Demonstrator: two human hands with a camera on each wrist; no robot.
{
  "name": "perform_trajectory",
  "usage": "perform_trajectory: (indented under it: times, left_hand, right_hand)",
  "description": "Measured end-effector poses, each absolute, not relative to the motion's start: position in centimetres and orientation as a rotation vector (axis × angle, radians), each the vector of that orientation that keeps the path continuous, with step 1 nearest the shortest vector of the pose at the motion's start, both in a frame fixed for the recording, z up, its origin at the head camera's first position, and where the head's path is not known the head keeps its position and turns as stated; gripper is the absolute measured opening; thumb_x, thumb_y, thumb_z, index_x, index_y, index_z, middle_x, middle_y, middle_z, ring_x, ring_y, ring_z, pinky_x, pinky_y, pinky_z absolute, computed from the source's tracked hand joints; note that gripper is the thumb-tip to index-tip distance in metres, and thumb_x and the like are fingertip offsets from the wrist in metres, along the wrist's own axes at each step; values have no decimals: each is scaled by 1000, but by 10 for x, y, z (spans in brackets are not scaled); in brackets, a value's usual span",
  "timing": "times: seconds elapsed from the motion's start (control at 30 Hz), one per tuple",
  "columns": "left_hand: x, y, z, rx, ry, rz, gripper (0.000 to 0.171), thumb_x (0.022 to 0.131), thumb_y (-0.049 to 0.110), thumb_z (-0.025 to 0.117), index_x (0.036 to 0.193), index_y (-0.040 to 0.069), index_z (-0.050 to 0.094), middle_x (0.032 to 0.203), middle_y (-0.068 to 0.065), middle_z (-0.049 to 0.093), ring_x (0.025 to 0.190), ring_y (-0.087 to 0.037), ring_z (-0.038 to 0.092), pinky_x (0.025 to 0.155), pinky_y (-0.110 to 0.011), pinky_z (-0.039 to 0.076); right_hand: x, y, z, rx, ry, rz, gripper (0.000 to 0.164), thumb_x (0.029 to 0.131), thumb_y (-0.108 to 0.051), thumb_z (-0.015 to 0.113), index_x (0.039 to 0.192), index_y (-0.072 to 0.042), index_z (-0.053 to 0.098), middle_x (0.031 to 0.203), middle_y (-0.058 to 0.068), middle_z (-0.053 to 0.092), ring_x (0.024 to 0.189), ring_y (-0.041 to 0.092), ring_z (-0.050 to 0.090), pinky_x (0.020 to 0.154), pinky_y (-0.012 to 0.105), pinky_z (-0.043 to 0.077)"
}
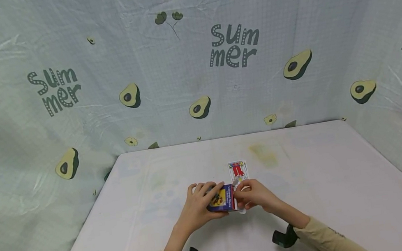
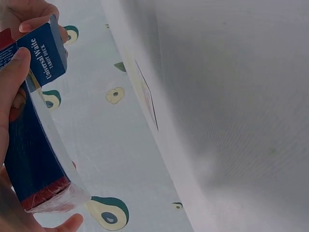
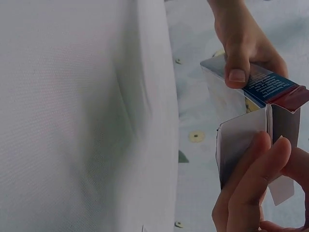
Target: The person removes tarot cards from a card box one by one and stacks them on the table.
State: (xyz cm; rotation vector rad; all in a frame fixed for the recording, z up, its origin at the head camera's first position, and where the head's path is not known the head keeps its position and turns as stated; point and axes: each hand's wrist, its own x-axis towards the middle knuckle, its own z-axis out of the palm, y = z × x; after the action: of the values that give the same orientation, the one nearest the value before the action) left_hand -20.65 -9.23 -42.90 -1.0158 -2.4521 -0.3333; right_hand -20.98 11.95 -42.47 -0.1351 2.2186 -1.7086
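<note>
A blue tarot deck box (image 1: 226,199) with a yellow picture is held above the table. My left hand (image 1: 199,204) grips it, the thumb (image 2: 12,79) lying over one side. At the box's open end, my right hand (image 1: 255,196) pinches the lid flap (image 2: 46,55); its pale side (image 3: 241,140) appears in the right wrist view. Layered edges show beside those fingers; whether they are cards or cardboard is unclear. Clear plastic wrap (image 2: 63,198) clings to the far end of the box. Beyond the hands, picture cards (image 1: 238,171) with a red figure on top lie on the table.
The white table (image 1: 148,181) spreads around the hands. Black wrist devices (image 1: 284,238) sit by both forearms. Behind and at the sides hangs a pale sheet (image 1: 165,71) printed with avocados and lettering.
</note>
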Motion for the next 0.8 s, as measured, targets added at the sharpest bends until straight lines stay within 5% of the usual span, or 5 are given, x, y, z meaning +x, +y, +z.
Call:
perform_trajectory:
  times: [0.8]
  left_hand:
    - [-203, -94, -426, -982, -2480, -297, 78, 61, 53, 73, 129, 25, 47, 112, 3, 53, 101, -17, 51, 90, -45, 36]
  right_hand:
    - [-207, 123, -420, -124, 2218, -1752, 32, 82, -25, 62, 96, 4, 56, 74, 4, 67, 60, 9, 59, 54, 24, 51]
